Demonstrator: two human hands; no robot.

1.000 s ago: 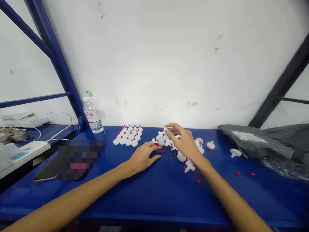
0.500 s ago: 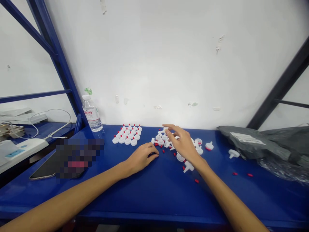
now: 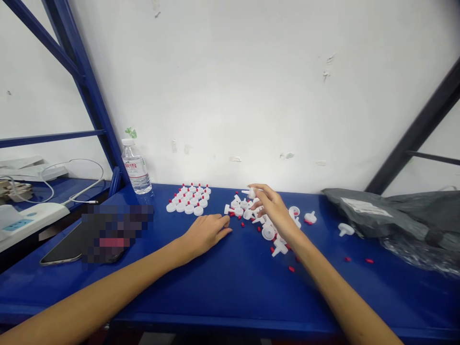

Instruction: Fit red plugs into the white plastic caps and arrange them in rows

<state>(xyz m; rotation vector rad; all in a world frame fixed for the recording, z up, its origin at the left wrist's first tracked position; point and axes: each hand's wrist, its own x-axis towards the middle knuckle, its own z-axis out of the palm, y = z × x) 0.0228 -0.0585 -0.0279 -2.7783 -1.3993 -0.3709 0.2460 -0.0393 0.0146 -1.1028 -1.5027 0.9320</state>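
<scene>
"Against a white wall, at a blue desk, worked how?"
"With hands apart. Pinched a spouted white cap in the right hand, at the far edge of a loose pile. Curled the left hand near loose red tips; could not tell whether empty."
"And to the left?"
"Saw upright red-tipped caps in close rows."
"Called for what, done well?"
"Probably a light grip on the broad rim, leaving the narrow spout free, then a straight lift clear of neighbours."
</scene>
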